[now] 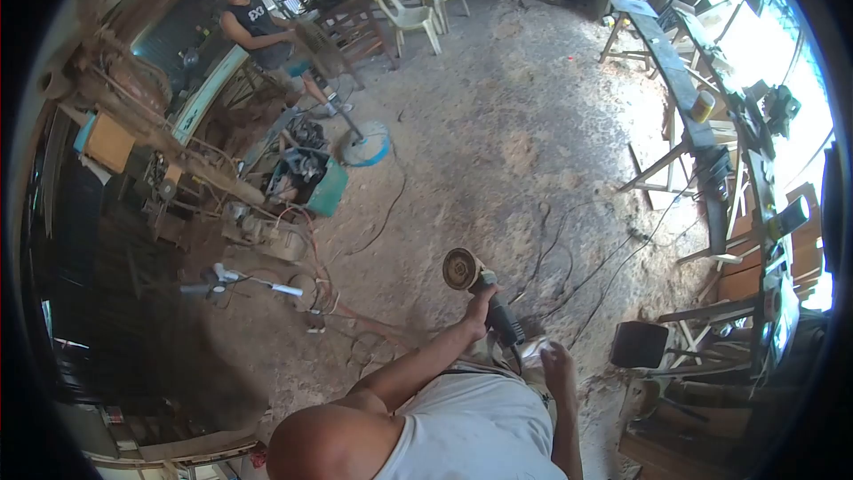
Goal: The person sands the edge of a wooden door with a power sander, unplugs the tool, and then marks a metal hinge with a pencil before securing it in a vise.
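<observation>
My left hand (481, 309) is wrapped round the front part of an angle grinder (506, 326). Its round brown disc (460, 268) faces up and points away from my body, while the dark body slants back toward my lap. My right hand (558, 363) is by my right thigh, behind the grinder's rear end, with its fingers curled. A pale, shiny, crumpled-looking piece (534, 352) shows beside those fingers. I cannot make out what it is or whether the hand grips it.
Cables (591, 289) trail over the dusty floor to my right. A long trestle bench (666, 58) runs along the right; a dark-seated stool (640, 344) stands nearer. At left are a green crate (330, 188), a blue-edged round base (366, 144) and a person (253, 31) beside wooden furniture. Plastic chairs (407, 16) stand behind.
</observation>
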Tool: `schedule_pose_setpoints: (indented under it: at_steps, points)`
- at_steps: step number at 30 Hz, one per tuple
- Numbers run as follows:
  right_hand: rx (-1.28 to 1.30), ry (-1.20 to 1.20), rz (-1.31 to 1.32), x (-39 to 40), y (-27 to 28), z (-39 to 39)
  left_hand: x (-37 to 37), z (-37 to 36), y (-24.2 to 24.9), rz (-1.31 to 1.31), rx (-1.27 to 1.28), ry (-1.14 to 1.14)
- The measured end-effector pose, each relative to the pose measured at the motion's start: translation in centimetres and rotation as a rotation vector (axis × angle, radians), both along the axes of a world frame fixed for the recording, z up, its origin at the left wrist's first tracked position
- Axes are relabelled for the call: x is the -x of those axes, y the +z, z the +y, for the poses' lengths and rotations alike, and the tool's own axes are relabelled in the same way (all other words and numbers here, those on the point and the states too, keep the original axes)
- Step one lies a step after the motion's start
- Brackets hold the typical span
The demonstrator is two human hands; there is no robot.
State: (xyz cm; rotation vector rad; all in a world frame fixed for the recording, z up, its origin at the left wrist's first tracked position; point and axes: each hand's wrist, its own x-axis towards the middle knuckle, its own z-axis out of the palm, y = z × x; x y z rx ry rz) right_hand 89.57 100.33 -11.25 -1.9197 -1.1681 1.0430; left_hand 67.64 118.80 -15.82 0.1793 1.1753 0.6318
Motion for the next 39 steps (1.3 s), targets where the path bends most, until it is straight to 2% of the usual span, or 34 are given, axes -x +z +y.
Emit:
schedule_pose_setpoints:
  at_steps: [1,2,3,4,5,6,7,8,9,12,17,18,23,26,27,30,32,33,36,37,39]
  points:
    - [0.099,-0.042,-0.034,-4.5,-3.6,-1.5,-2.5,1.5,0.0,0.031,0.004,0.017]
    - [0.125,-0.134,0.064,-7.7,-2.2,-1.6,-4.5,2.6,0.2,0.072,0.025,0.033]
    - [0.187,-0.085,-0.146,-12.1,-6.4,-2.5,-6.0,2.9,0.2,0.119,0.063,0.031]
    - [-0.201,-0.02,-0.322,-16.4,-10.6,-4.7,-7.4,3.8,-0.3,0.058,0.037,-0.035]
    - [-0.023,-0.052,-0.362,-19.2,-9.7,-4.7,-6.7,5.0,-5.8,0.376,-0.079,-0.165]
    - [0.161,-0.068,-0.402,-21.8,-8.3,-4.2,-8.9,6.3,-2.3,0.277,-0.11,-0.186]
    - [0.162,-0.043,-0.46,-24.1,-3.9,-2.9,-11.4,7.6,1.9,0.175,-0.138,-0.207]
    - [0.236,-0.082,-0.495,-26.5,-3.7,-1.3,-13.9,8.7,6.4,0.073,-0.162,-0.228]
    - [0.274,-0.14,-0.468,-28.7,-4.1,0.0,-14.5,10.7,3.8,0.085,-0.1,-0.226]
    - [0.388,-0.266,-0.38,-33.5,-2.6,4.8,-19.8,15.0,5.0,0.065,0.008,-0.184]
    - [0.6,-0.331,-0.18,-39.5,-7.4,11.4,-30.6,23.5,1.7,0.096,0.006,-0.082]
    - [0.683,-0.265,-0.207,-41.7,-9.0,14.1,-35.0,27.6,-0.8,0.13,0.014,-0.123]
    - [0.784,-0.422,-0.234,-48.4,-15.0,20.8,-49.5,39.1,-10.5,0.247,0.012,-0.407]
    - [0.747,-0.441,-0.322,-53.7,-24.1,26.1,-56.7,42.7,-21.6,0.307,-0.082,-0.537]
    - [0.72,-0.434,-0.369,-55.9,-28.3,27.4,-58.9,43.1,-25.8,0.327,-0.125,-0.578]
    - [0.582,-0.423,-0.55,-60.9,-38.5,33.4,-64.1,42.6,-37.3,0.298,-0.013,-0.603]
    - [0.592,-0.305,-0.613,-64.9,-45.3,37.6,-66.9,41.4,-43.4,0.369,-0.125,-0.632]
    - [0.628,-0.2,-0.637,-66.5,-49.2,38.7,-68.1,40.6,-46.2,0.406,-0.178,-0.652]
    - [0.439,-0.066,-0.826,-70.1,-59.3,43.1,-71.2,39.6,-52.5,0.433,-0.305,-0.825]
    - [0.389,-0.002,-0.882,-70.6,-61.9,43.8,-71.9,38.8,-54.1,0.479,-0.246,-0.869]
    - [0.512,0.129,-0.933,-72.0,-66.0,45.7,-74.9,38.6,-57.5,0.558,-0.15,-0.931]
